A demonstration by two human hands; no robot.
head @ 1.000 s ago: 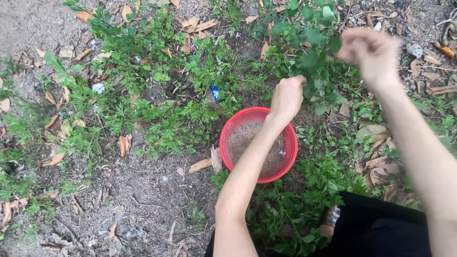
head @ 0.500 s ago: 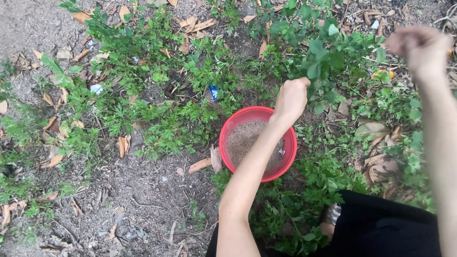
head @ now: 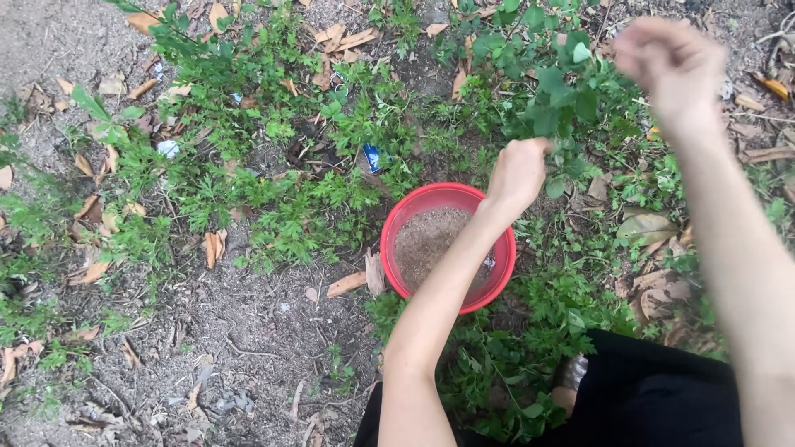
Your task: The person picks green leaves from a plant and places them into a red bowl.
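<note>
A red round bowl (head: pixel 396 222) holding brownish grainy matter (head: pixel 426 236) sits on the ground among low green weeds. My left hand (head: pixel 517 175) is a closed fist just past the bowl's far right rim, gripping the thin stem of a leafy green plant (head: pixel 563 87). My left forearm crosses over the bowl. My right hand (head: pixel 672 62) is raised at the upper right above the plant's leaves. It is motion-blurred, with its fingers bunched together, and whether anything is in them is not visible.
Bare grey soil (head: pixel 248 331) lies to the lower left, with dry brown leaves (head: pixel 215 247) scattered around. A small blue scrap (head: pixel 373 157) lies among the weeds behind the bowl. My dark trousers (head: pixel 654 397) fill the lower right, with a foot (head: pixel 571 381) beside them.
My right hand swung out to the right, then came back left and higher over the plant. My left fist stayed on the stem, shifting slightly right.
</note>
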